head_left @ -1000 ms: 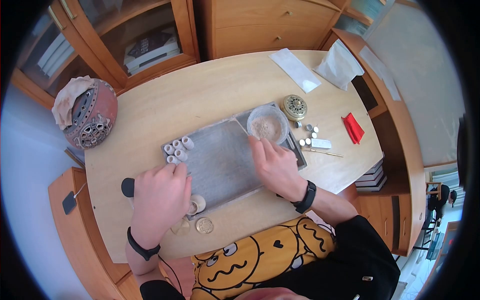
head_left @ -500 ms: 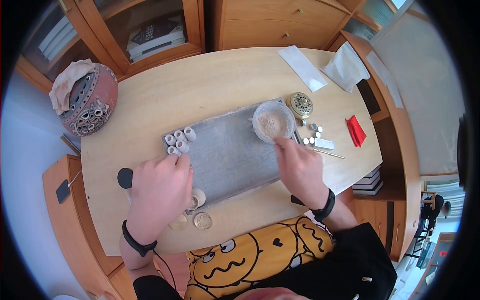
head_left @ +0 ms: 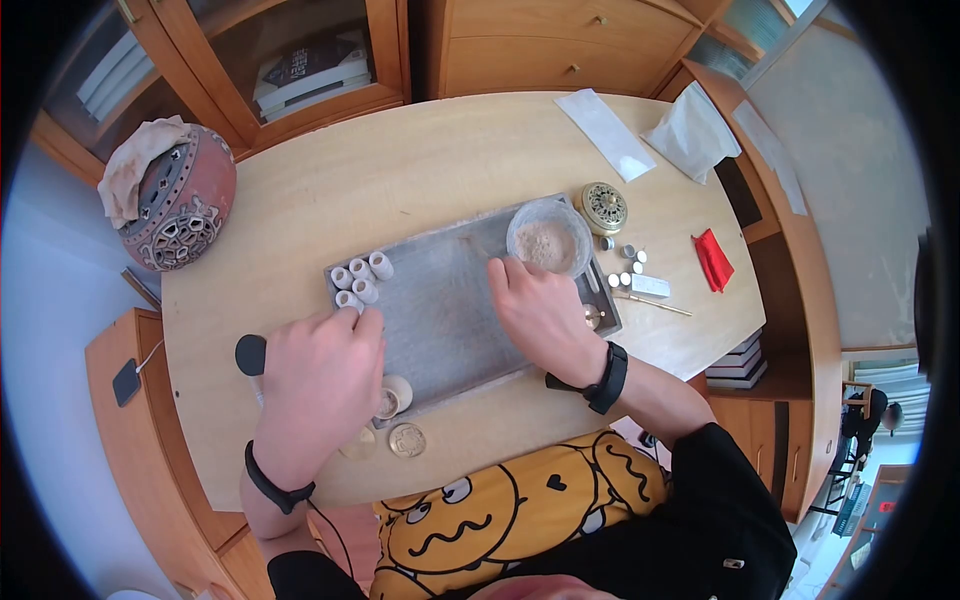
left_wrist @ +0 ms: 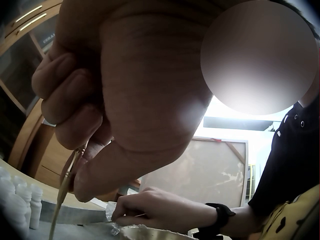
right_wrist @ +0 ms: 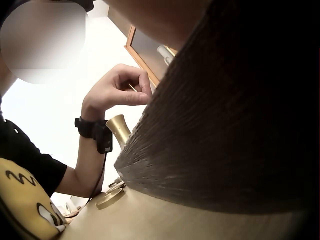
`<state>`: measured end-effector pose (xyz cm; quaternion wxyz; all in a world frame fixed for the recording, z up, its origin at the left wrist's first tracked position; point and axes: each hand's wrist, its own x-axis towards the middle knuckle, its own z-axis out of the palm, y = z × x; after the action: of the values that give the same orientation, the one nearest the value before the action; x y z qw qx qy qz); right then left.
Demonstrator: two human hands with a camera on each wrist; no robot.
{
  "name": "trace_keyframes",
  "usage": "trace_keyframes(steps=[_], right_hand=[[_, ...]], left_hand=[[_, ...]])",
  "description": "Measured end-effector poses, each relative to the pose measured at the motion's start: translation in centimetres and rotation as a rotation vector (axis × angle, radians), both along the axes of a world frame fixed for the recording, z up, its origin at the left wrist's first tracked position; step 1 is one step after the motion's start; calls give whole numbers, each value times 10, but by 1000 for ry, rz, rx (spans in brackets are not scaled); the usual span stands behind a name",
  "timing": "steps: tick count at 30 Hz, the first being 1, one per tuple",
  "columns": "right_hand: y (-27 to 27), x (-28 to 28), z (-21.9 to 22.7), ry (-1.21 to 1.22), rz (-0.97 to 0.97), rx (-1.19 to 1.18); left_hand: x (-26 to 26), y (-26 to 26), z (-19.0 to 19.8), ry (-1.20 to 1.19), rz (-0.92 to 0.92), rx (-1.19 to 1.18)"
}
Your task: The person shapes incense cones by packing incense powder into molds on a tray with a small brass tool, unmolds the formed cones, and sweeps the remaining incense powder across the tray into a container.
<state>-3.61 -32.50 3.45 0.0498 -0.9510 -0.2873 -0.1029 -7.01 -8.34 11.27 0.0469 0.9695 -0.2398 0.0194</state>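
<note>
My left hand [head_left: 325, 375] pinches a thin brass tool [left_wrist: 64, 187] between thumb and fingers, above the left end of the grey tray [head_left: 450, 300]. Beside it stand several small white vials [head_left: 365, 291] and a brass jar [head_left: 398, 393] near the tray's front left corner. Over the tray's right half, my right hand [head_left: 548, 315] is left of and below a clear bowl of pale powder [head_left: 546, 243]; its thumb and fingers pinch a thin light stick [head_left: 472, 243], faintly seen. In the right wrist view a dark ribbed surface [right_wrist: 225, 130] covers much of the picture.
Two round brass lids [head_left: 407, 440] lie before the tray. To the right are an openwork brass burner [head_left: 603, 208], small containers [head_left: 627, 270], a brass stick [head_left: 655, 303] and a red pouch [head_left: 713, 260]. A large pierced pot [head_left: 185, 205] stands at the left.
From half a second ago, my right hand has moved left, away from the bowl's near edge to over the tray. My left hand stays nearly in place with its tool.
</note>
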Motion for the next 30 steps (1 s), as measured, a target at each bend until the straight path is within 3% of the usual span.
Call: trace_keyframes(steps=[22, 30], right_hand=[[1, -9, -15, -130, -42, 64], [-9, -15, -11, -170, -118, 237]], left_hand=[[-1, -2, 0, 5, -12, -19], [-1, -3, -1, 3, -12, -22]])
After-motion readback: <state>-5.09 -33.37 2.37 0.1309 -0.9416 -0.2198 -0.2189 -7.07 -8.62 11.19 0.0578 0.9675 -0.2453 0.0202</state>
